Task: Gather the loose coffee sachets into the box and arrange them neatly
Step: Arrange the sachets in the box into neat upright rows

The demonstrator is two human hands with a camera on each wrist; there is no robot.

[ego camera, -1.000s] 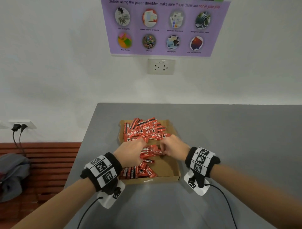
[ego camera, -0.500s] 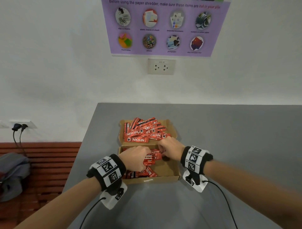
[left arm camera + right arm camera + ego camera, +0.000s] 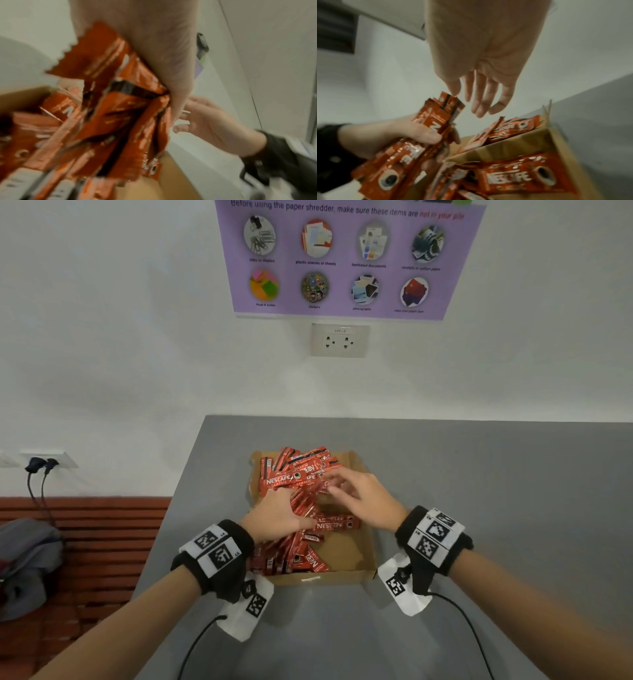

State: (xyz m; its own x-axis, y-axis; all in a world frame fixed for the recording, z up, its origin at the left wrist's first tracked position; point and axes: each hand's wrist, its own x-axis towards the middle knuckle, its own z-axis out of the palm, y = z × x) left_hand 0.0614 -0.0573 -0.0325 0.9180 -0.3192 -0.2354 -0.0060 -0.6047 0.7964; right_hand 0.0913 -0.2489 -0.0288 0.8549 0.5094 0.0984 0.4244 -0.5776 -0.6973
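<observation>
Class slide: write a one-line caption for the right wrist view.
Left hand grips a bunch of red coffee sachets over the cardboard box; right hand open above.

left hand (image 3: 277, 517) curled around a bundle, right hand (image 3: 359, 498) hovering with fingers extended.

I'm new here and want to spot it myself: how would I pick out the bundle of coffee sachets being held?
Find the grey table under the purple poster; on it sits an open cardboard box of red sachets. The bundle is the stack gripped in the left hand. Unlike the sachets lying loose in the box, it is lifted and squared together.
</observation>
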